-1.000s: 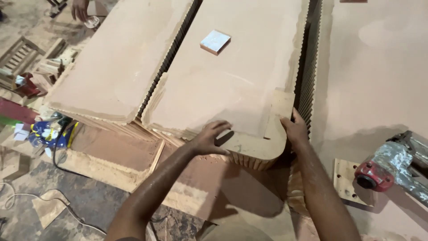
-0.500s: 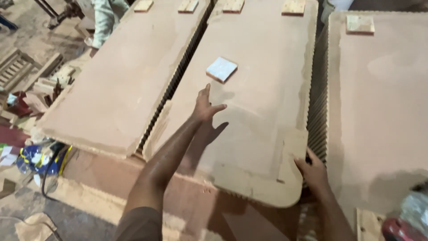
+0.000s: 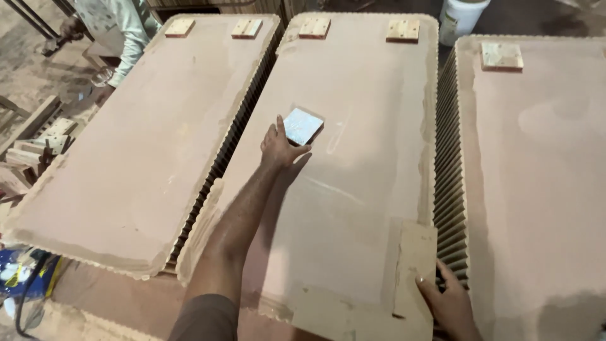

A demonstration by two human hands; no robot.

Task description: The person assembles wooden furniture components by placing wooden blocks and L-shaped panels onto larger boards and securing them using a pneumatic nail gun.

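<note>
A long brown board panel (image 3: 353,208) with a ribbed, slotted edge lies in the middle of three such panels. My left hand (image 3: 279,146) reaches far up this panel, and its fingertips touch the lower left corner of a small pale blue square block (image 3: 302,125) lying flat on it. The fingers are spread and do not enclose the block. My right hand (image 3: 449,304) rests at the panel's near right corner, fingers hooked over the ribbed edge beside an L-shaped lighter board piece (image 3: 404,284).
A second panel (image 3: 145,158) lies left and a third (image 3: 536,183) right, each with small wooden squares (image 3: 502,55) at the far end. A white bucket (image 3: 463,17) stands behind. Another person's sleeve (image 3: 129,31) shows at top left; wood offcuts (image 3: 35,148) lie on the floor.
My left hand has stretched further up the middle panel and now touches the blue block. The view has tilted up, and my right hand stays at the near right corner.
</note>
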